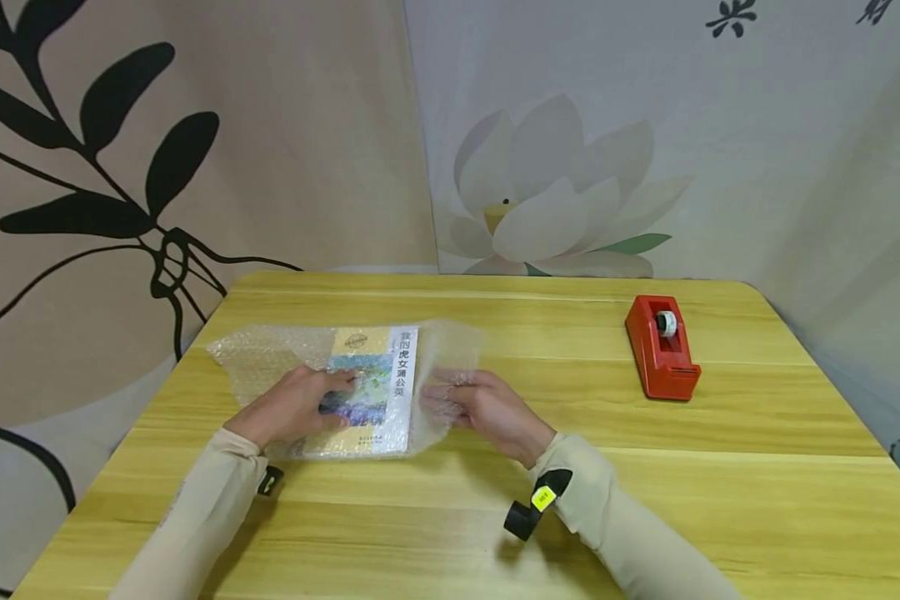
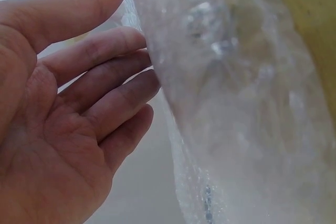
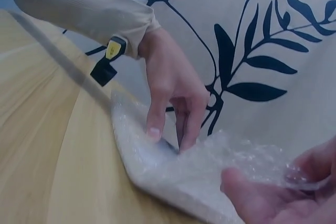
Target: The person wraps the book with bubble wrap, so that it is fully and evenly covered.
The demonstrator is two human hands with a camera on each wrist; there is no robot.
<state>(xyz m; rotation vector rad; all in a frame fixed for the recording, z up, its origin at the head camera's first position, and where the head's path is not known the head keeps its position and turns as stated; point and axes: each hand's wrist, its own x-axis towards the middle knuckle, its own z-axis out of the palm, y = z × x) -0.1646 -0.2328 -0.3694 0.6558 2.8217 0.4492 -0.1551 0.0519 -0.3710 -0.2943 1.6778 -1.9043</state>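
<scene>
Head view: a printed backdrop (image 1: 307, 150) spans the far side, behind a wooden table (image 1: 750, 508). Bubble wrap (image 1: 270, 346) lies left of the tabletop's middle, and the book (image 1: 375, 392) rests flat within its outline; how much film covers the cover, I cannot tell. The right hand (image 1: 495, 412), at the right end of the bubble wrap, pinches film between thumb and fingers. The left hand (image 1: 300, 404) grasps nothing: its fingers, loosely extended, rest against the wrapped book's left part. Far right stands a red tape dispenser (image 1: 656, 358), well apart from both hands, holding a small tape roll (image 1: 667, 323).
</scene>
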